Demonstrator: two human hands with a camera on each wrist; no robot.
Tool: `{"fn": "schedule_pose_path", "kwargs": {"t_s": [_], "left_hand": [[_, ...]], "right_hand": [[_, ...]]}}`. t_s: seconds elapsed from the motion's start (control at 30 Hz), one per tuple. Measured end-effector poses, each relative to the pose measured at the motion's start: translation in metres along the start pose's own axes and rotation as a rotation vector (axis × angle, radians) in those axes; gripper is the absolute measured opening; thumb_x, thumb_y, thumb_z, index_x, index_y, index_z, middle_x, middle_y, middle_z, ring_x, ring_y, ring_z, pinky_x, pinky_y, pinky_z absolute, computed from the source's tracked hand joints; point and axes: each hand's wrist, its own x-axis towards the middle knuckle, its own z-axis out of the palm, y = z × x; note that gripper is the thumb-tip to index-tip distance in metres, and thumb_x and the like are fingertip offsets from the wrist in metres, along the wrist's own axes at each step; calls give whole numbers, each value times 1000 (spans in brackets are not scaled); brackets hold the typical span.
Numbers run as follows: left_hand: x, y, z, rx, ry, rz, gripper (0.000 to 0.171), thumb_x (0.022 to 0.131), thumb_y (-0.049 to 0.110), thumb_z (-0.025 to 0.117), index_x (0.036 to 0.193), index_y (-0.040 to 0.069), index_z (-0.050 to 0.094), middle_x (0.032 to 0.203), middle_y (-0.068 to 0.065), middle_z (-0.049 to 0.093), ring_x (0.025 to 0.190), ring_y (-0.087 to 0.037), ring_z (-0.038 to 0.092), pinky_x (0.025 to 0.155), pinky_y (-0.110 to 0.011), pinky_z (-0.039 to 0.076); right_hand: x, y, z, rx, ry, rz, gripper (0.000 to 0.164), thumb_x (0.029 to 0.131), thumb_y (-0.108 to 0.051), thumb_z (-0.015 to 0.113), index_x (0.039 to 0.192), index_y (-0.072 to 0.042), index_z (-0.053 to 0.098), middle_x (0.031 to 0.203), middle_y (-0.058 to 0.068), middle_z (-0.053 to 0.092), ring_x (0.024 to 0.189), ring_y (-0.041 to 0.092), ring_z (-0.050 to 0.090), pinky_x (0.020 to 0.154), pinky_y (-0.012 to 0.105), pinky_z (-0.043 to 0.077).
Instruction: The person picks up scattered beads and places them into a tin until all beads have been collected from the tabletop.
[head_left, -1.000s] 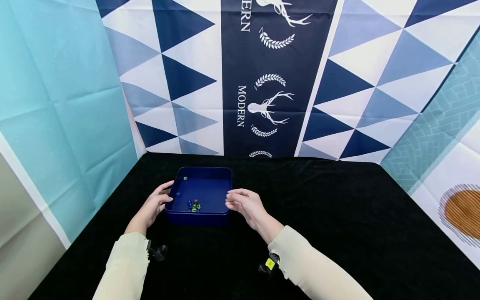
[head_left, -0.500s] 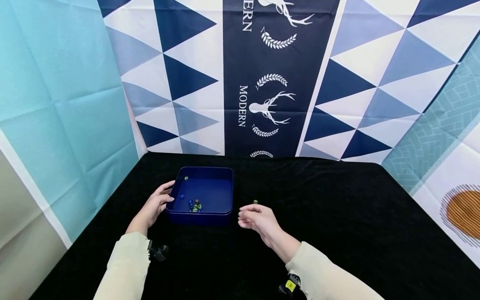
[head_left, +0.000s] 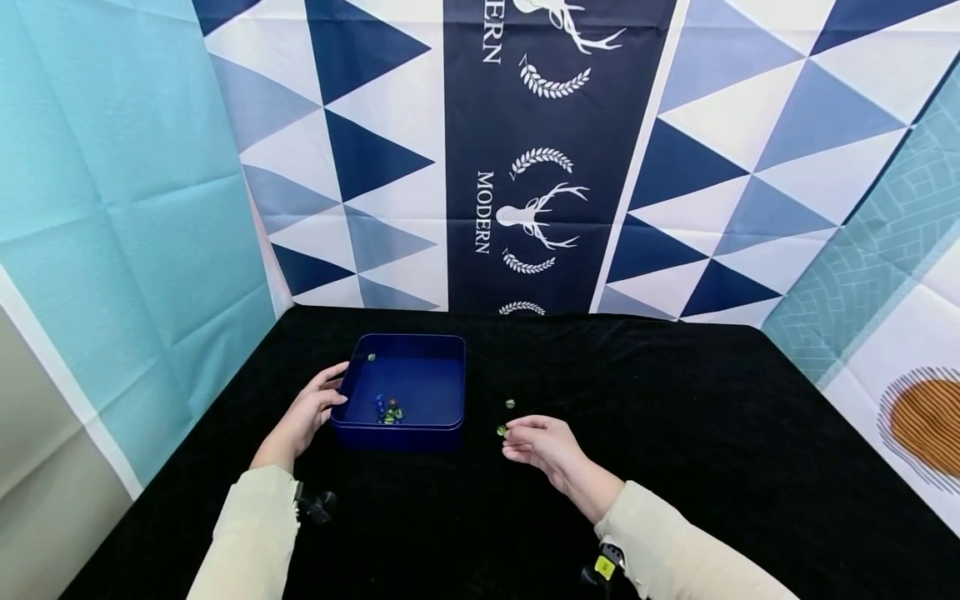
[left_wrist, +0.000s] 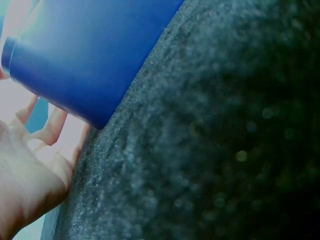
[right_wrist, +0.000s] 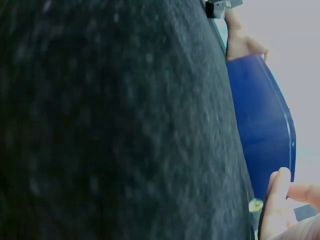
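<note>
A dark blue rectangular box (head_left: 427, 392) stands on a black cloth. Several small glass marbles (head_left: 390, 414) lie inside, mostly clustered toward its front. My left hand (head_left: 303, 417) rests against the box's left side, thumb close to the front rim; the left wrist view shows its fingers (left_wrist: 52, 127) touching the outer wall. Right of the box, my right hand (head_left: 551, 450) hovers low with loosely bent fingers. A green marble (head_left: 502, 431) is right at its fingertips, and in the right wrist view the marble (right_wrist: 255, 205) shows beside a finger, not visibly pinched.
Another marble (head_left: 510, 403) lies on the black cloth (head_left: 675, 417) just beyond the right hand. Patterned fabric (head_left: 525, 167) hangs behind the table, and a light blue sheet (head_left: 135, 208) hangs on the left.
My right hand has moved from the box's right rim out to the right, over the cloth. Two marbles there have come into view. The left hand stays at the box.
</note>
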Motion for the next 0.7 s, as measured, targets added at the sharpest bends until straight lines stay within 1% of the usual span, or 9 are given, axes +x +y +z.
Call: {"fn": "schedule_pose_path", "kwargs": {"t_s": [0.17, 0.37, 0.5, 0.6, 0.7], "left_hand": [[0, 0, 0, -4, 5, 11, 62, 90, 2, 43, 148, 9, 22, 146, -22, 21, 121, -31, 36, 87, -26, 40], [2, -2, 0, -3, -1, 19, 62, 89, 2, 43, 147, 7, 23, 146, -23, 22, 119, -30, 38, 86, -26, 40], [3, -3, -2, -10, 3, 22, 62, 89, 1, 43, 147, 7, 23, 145, -22, 24, 119, -30, 38, 86, -26, 40], [3, -4, -2, -15, 6, 24, 62, 89, 1, 43, 147, 7, 23, 145, -22, 24, 119, -29, 38, 86, -26, 40], [4, -4, -3, -21, 3, 26, 62, 89, 0, 43, 147, 6, 22, 145, -22, 24, 119, -29, 38, 86, -26, 41]], "right_hand": [[7, 1, -5, -25, -1, 20, 27, 82, 10, 54, 107, 19, 54, 78, 15, 63, 67, 16, 62, 67, 27, 53], [18, 3, -5, -13, -3, 28, 26, 82, 10, 53, 106, 20, 54, 77, 13, 63, 67, 16, 62, 68, 28, 53], [22, 4, -3, -32, -39, 34, 27, 83, 10, 52, 108, 20, 52, 77, 12, 64, 67, 16, 63, 67, 28, 53], [25, 4, -2, -64, -67, 45, 26, 84, 11, 51, 108, 21, 52, 78, 13, 63, 66, 17, 63, 67, 28, 53], [27, 4, -2, -103, -77, 67, 23, 85, 11, 51, 106, 20, 53, 78, 14, 63, 65, 17, 63, 66, 28, 53]]}}
